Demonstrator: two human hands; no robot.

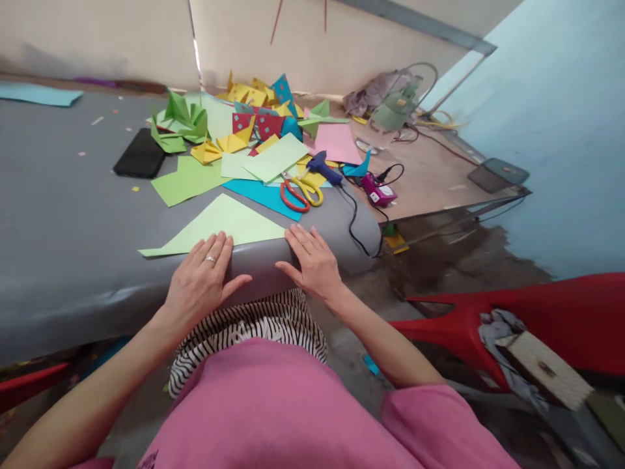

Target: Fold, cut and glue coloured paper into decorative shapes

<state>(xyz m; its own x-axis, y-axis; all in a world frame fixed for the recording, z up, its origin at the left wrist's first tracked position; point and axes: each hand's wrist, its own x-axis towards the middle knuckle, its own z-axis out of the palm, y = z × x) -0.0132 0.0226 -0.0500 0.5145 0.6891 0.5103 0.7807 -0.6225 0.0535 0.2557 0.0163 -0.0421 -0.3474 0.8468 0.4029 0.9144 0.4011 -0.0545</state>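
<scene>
A pale green paper [222,225], folded into a roughly triangular shape, lies near the table's front edge with its long side toward me. My left hand [202,273], with a ring on one finger, rests flat, its fingertips on the paper's near edge. At the paper's right corner, my right hand [312,260] lies flat with fingers stretched out. Neither hand grips anything. Just beyond the paper are a blue sheet [263,195], scissors [295,194] with red and yellow handles, and a dark blue glue gun [325,168].
A black phone [140,154] lies on the grey table cover [58,215]. Behind the hands are green sheets [188,179], folded green [183,120] and yellow papers [224,144], and a pink sheet [338,143]. A cord trails from the glue gun. A red chair [459,319] stands right.
</scene>
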